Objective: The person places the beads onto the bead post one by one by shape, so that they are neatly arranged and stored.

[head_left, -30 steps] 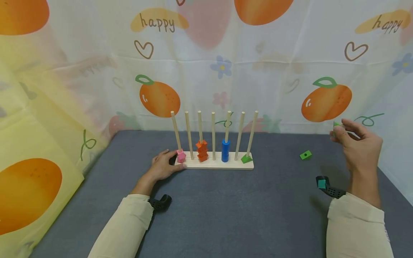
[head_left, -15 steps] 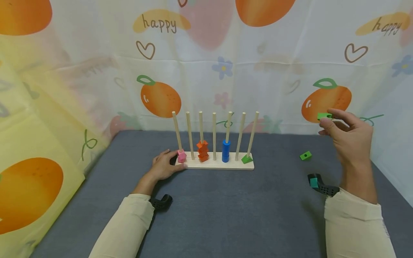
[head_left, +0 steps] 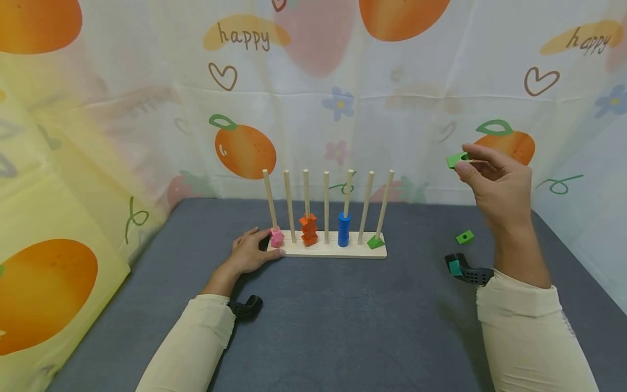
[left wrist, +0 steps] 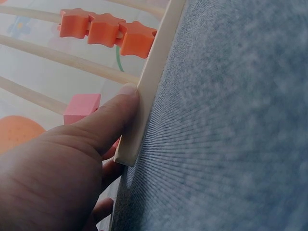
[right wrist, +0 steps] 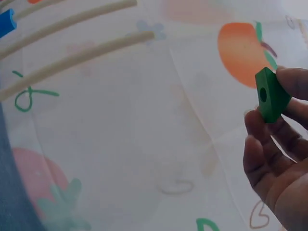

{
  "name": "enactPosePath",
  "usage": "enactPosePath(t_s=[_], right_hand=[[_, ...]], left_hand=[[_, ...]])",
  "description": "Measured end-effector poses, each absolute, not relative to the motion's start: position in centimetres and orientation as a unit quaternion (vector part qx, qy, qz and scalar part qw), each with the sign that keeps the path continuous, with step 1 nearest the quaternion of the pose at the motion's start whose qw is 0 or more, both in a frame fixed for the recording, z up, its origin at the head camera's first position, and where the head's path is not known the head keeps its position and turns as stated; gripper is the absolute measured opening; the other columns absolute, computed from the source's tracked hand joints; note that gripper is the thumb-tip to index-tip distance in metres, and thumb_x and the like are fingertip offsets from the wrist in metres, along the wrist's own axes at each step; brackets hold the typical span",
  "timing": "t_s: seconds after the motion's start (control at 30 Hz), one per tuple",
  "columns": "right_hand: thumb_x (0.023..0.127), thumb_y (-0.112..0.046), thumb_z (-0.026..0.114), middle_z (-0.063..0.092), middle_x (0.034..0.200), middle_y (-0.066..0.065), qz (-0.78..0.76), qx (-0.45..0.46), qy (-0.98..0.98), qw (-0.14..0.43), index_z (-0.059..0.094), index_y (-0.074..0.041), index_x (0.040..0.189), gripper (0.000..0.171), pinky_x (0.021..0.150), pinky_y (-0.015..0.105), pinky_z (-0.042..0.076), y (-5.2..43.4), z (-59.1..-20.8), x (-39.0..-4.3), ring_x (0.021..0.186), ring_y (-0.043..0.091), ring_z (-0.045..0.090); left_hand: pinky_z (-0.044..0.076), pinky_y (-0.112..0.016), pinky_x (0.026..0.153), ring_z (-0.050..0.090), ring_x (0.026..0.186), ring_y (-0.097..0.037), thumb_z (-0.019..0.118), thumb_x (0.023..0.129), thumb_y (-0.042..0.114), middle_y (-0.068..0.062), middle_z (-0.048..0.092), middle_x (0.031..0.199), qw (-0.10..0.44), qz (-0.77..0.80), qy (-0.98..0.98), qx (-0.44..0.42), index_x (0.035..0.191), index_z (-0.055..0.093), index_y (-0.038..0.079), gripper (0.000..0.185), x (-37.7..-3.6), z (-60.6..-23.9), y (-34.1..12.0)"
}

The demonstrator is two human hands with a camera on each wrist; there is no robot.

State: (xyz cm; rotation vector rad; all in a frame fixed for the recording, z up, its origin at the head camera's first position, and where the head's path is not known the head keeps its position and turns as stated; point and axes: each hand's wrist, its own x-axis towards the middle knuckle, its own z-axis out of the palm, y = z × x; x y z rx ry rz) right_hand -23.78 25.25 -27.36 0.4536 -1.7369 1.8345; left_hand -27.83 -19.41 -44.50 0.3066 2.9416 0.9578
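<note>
My left hand (head_left: pixel 249 251) grips the left end of a wooden peg board (head_left: pixel 333 251), its thumb along the front edge in the left wrist view. Beside that hand, pink blocks (head_left: pixel 276 238) sit on the leftmost peg. Up in the air to the right of the board, my right hand (head_left: pixel 502 185) pinches a green triangular block (right wrist: pixel 273 96) between thumb and fingers; a hole shows in its face. A similar green block (head_left: pixel 375 242) sits at the foot of the rightmost peg. Another green block (head_left: pixel 465 237) lies on the table below my right hand.
Orange star-shaped blocks (head_left: pixel 308 230) are stacked on the third peg, and blue cylinders (head_left: pixel 344 230) on the fifth. Several upright pegs (head_left: pixel 326 207) rise from the board. A patterned cloth (head_left: pixel 416 125) hangs behind the grey table (head_left: pixel 343 326).
My right hand has moved left and upward with the green triangular block, closer to the peg board. The left hand stays at the board's left end.
</note>
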Motion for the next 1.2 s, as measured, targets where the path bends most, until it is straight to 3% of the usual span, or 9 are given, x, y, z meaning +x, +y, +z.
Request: enactPosePath(t_s=[0.3,0.47,0.63,0.97,1.2], right_hand=[[0.084,0.006,0.071,0.064,0.096,0.008,0.659,0.2,-0.674,0.267,0.071,0.003,0.112,0.028,0.078,0.02,0.048,23.0,-26.6,-24.8,0.084,0.017,0.059],[0.087,0.002,0.07,0.063,0.108,0.006,0.61,0.19,-0.723,0.263,0.069,-0.001,0.118,0.032,0.08,0.019,0.048,21.7,-27.0,-25.7,0.091,0.017,0.059],[0.09,-0.005,0.068,0.063,0.11,0.004,0.562,0.181,-0.772,0.234,0.063,0.002,0.125,0.036,0.081,0.022,0.048,20.2,-27.7,-26.5,0.094,0.013,0.06],[0.091,-0.007,0.068,0.066,0.107,0.011,0.574,0.175,-0.778,0.186,0.063,0.004,0.124,0.035,0.081,0.024,0.05,19.0,-28.8,-27.6,0.092,0.012,0.063],[0.094,-0.008,0.064,0.062,0.117,0.017,0.563,0.169,-0.793,0.161,0.06,0.004,0.127,0.036,0.085,0.025,0.048,18.6,-29.7,-27.9,0.098,0.012,0.061]], left_hand=[[0.006,-0.061,0.105,0.019,0.139,-0.04,0.074,0.083,0.045,-0.022,0.046,0.14,0.019,0.312,0.945,0.095,0.143,0.047,0.004,0.078,-27.9,-44.4,-19.6],[0.006,-0.06,0.105,0.02,0.139,-0.039,0.074,0.083,0.044,-0.022,0.046,0.14,0.021,0.31,0.946,0.093,0.144,0.047,0.005,0.077,-27.9,-44.4,-19.6],[0.006,-0.06,0.106,0.02,0.139,-0.039,0.074,0.083,0.045,-0.021,0.046,0.14,0.023,0.309,0.946,0.092,0.143,0.047,0.005,0.077,-27.8,-44.4,-19.4],[0.006,-0.059,0.106,0.02,0.139,-0.038,0.074,0.083,0.045,-0.02,0.047,0.141,0.024,0.307,0.947,0.091,0.143,0.047,0.005,0.077,-27.9,-44.1,-19.2],[0.006,-0.059,0.106,0.02,0.139,-0.039,0.074,0.083,0.044,-0.02,0.047,0.14,0.023,0.305,0.948,0.092,0.143,0.047,0.005,0.077,-27.9,-44.3,-19.3]])
